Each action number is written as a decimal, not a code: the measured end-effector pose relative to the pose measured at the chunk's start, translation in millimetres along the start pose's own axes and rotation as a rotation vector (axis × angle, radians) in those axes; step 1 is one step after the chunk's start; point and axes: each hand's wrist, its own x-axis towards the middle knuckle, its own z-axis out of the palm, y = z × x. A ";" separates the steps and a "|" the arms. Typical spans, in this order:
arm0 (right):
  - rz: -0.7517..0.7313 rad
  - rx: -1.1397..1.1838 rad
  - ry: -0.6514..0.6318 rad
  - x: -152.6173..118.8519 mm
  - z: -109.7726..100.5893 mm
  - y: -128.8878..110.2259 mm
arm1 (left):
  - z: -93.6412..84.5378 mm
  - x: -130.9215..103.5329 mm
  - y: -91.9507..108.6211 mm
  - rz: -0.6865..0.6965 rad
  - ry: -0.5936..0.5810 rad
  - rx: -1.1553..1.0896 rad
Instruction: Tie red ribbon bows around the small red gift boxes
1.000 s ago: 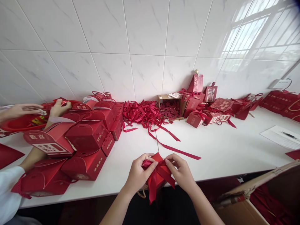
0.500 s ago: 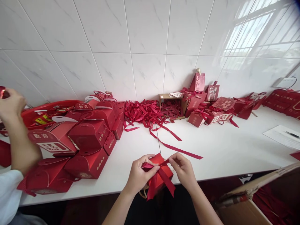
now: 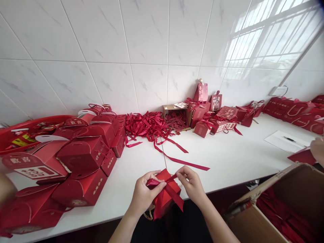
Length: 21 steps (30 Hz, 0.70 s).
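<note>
A small red gift box sits at the front edge of the table, below both hands. Across its top runs a dark red ribbon, gathered into a bow with tails hanging over the near side. My left hand pinches the left loop and the middle of the bow between thumb and fingers. My right hand is closed on the ribbon's right part, pulling it out to the side. A twisted cord handle shows under my left hand.
Folded red boxes are stacked at left, before a red basket. A heap of ribbons lies mid-table. Finished boxes stand right of it. An open carton is front right. Another person's hand shows at the right edge.
The view has turned to the right, so things appear further left. Both hands keep hold of the ribbon. The co-worker's arm at left has mostly left view; a hand appears at right.
</note>
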 end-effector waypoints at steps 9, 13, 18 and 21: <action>-0.088 0.023 -0.121 -58.8 -8.7 35.5 | 0.4 -11.1 2.4 -0.065 0.028 -0.312; -0.103 -0.131 -0.146 -83.3 24.6 40.2 | 5.8 -22.9 5.5 -0.088 -0.008 -0.447; -0.189 -0.105 -0.039 -82.5 24.8 40.4 | 6.0 -38.6 -3.1 -0.010 -0.008 -0.456; -0.200 -0.163 0.072 -59.6 -3.5 42.9 | 4.4 -45.0 -16.5 0.160 0.045 -0.420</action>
